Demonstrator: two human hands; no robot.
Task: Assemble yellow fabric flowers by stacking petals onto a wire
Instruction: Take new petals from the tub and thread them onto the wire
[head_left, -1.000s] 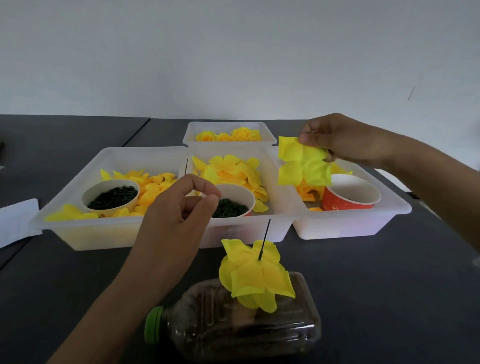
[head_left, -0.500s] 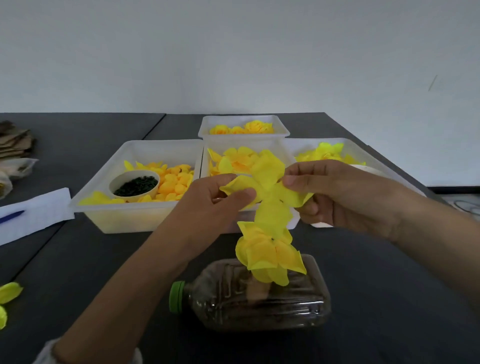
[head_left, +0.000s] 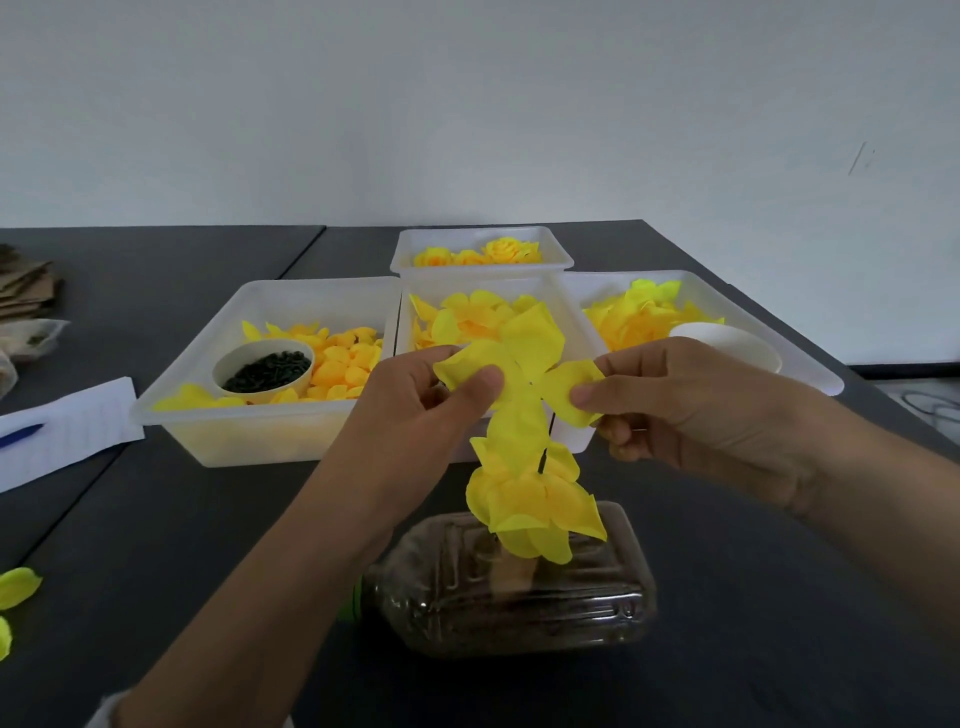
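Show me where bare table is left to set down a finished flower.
Bare dark table lies right of the bottle, and also between the bottle and the paper sheet. Behind is crowded: trays side by side, both hands at the petal piece.

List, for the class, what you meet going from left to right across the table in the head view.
Loose petals → paper → cup of dark beads → left hand → petal piece → right hand.
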